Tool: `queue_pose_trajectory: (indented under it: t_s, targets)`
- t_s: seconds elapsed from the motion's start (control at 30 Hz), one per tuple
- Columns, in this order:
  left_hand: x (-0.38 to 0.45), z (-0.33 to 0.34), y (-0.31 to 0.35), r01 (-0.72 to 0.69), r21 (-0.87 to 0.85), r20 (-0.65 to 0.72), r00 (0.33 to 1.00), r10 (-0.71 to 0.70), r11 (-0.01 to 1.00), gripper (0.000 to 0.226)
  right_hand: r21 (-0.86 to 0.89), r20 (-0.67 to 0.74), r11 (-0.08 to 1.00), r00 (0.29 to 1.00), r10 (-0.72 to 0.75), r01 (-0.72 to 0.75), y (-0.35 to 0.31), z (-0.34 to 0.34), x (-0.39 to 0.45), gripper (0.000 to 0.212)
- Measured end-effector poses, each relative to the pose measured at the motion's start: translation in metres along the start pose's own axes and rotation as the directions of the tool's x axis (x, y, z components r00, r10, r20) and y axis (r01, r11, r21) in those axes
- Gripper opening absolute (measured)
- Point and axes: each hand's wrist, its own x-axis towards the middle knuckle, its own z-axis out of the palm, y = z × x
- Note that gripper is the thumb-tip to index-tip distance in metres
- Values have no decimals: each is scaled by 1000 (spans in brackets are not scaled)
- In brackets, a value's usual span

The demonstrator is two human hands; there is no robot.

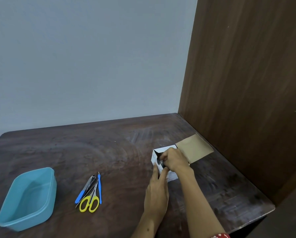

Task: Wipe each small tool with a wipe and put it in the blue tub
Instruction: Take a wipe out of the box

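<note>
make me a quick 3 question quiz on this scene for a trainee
1. True or false: the blue tub already holds a wiped tool.
2. Multiple choice: where is the right hand?
A. gripping the yellow-handled scissors
B. reaching into the open white box
C. resting on the tub's rim
3. Fill in: the left hand steadies the box at its ____ side.

Key
1. False: the tub looks empty, and the tools lie in a cluster on the table.
2. B
3. near (the side facing the person)
</note>
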Motion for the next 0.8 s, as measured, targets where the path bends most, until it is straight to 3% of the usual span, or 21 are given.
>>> queue_pose_trajectory:
  t_s: [0.2,0.37,0.53,0.67,0.8]
  targets:
    - [1,-1,0,-14,-30,-4,1000,14,999,40,70,-14,997,999,44,-43,2,-1,6,15]
    - [2,2,-3,-16,-39,4,1000,16,999,44,182,-67,983,997,40,-27,6,-7,6,16]
    - [1,1,-2,5,-14,18,1000,-5,1000,45,390,-183,921,981,57,19,8,-16,-3,14]
    - [1,2,-3,15,-19,25,1000,-15,1000,43,546,-175,838,980,98,13,10,-14,-5,8]
    - [1,2,-2,25,3,29,999,-25,1000,43,593,-111,805,991,76,5,12,-18,-6,14]
